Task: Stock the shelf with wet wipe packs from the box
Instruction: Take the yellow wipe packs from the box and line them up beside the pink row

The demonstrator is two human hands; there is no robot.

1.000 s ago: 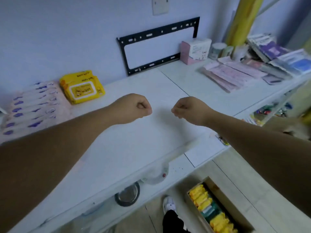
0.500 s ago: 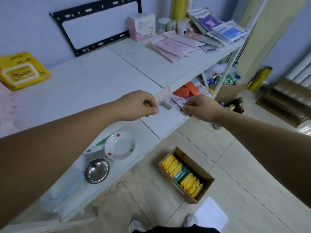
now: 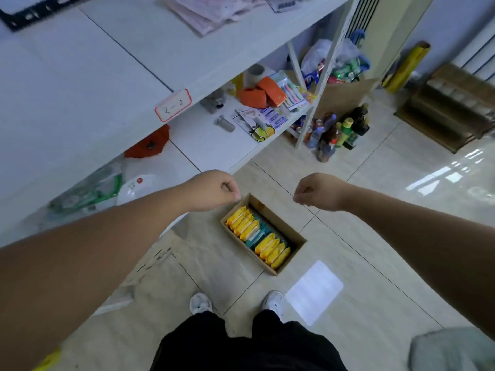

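- The box [image 3: 277, 222] is sitting on the floor just ahead of the person's shoes, below and between the two hands; its long axis is running diagonally, from far-left to near-right.
- The wet wipe packs [image 3: 242, 223] are standing on edge in a row along that axis, yellow ones at both ends and teal ones in the middle.
- The left grip [image 3: 214, 190] is hanging over the box's far corner and appears the nearer of the two; its fingers are curling into a fist with nothing in it.
- The right grip [image 3: 318, 191] is hovering off to the right of the box, likewise closed into a fist around nothing.
- Both forearms are reaching forward at about the height of the shelf [image 3: 80, 89], so any pick is likely calling for a bend straight down.
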